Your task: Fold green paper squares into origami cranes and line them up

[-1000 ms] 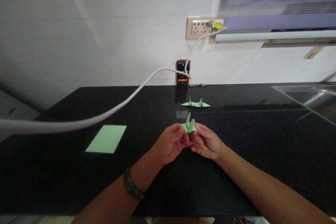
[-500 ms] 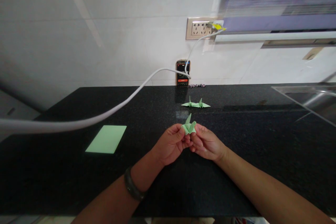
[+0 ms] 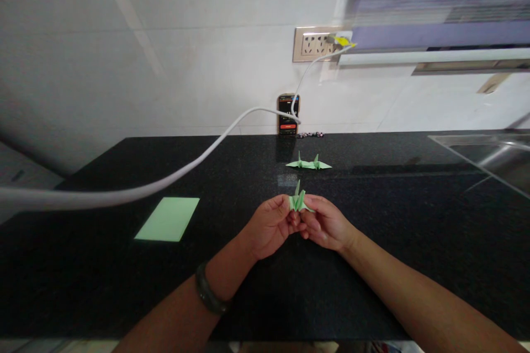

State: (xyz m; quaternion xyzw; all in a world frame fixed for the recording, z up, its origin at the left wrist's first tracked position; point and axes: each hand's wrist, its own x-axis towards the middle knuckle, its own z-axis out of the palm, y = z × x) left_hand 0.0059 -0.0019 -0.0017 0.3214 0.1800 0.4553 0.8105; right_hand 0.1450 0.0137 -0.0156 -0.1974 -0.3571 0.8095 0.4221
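A small folded green paper figure (image 3: 298, 199) is pinched between both my hands just above the black counter (image 3: 372, 220). My left hand (image 3: 269, 226) grips its left side with thumb and fingers closed. On the figure's right side, my right hand (image 3: 327, 225) is closed the same way. A dark bracelet sits on my left wrist. A finished green paper crane (image 3: 308, 163) lies on the counter a little beyond my hands.
A flat green paper sheet (image 3: 168, 219) lies to the left. A phone (image 3: 289, 113) leans on the white wall, its white cable (image 3: 165, 179) running left across the view from a wall socket (image 3: 314, 43). A steel sink edge (image 3: 480, 154) is at the right.
My fingers have shifted slightly on the paper figure, pressing its flaps closer together. Everything else stays where it was.
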